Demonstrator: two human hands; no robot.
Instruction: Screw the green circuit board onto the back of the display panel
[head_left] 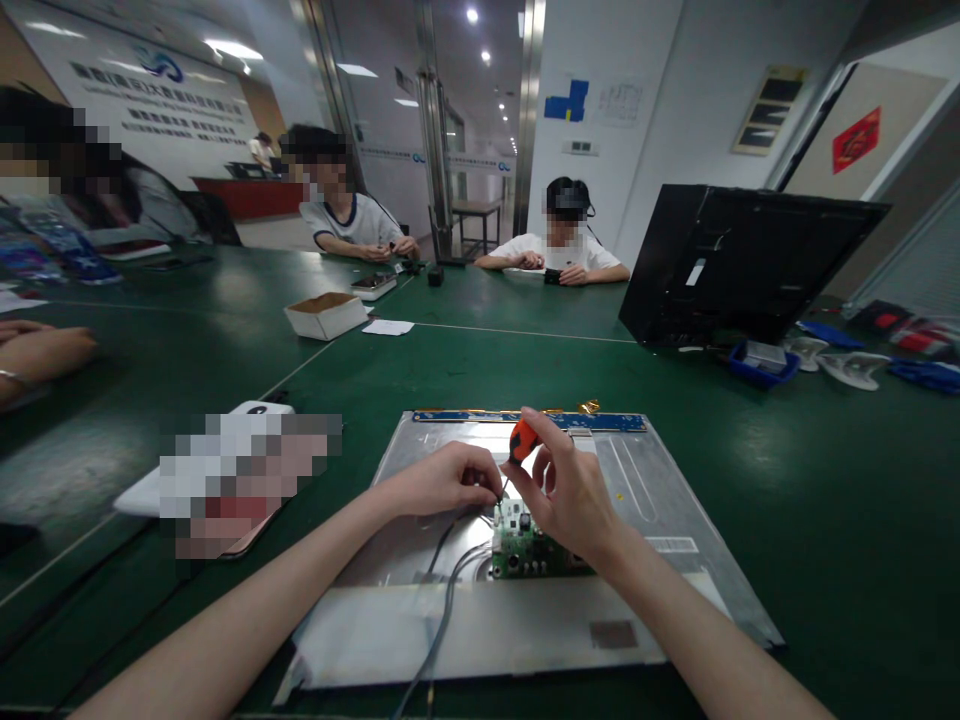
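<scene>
A silver metal panel (637,510) lies flat, with a long blue circuit strip (465,418) along its far edge. Near its middle sits a green circuit board (517,545), with grey cables (448,600) running from its left side toward me. My right hand (574,490) holds a short orange and black screwdriver (523,440) between thumb and fingers, its shaft pointing down at the board's far left corner. Beside that tip, my left hand (457,478) is closed, fingertips pinched at the corner; what they hold is too small to make out.
Left of the panel lie a white phone (142,490) and a partly blurred pinkish item (255,520). Farther back are an open white box (326,318), a large black screen (735,265) and a blue tray (763,370). Several people sit around the green table (480,350).
</scene>
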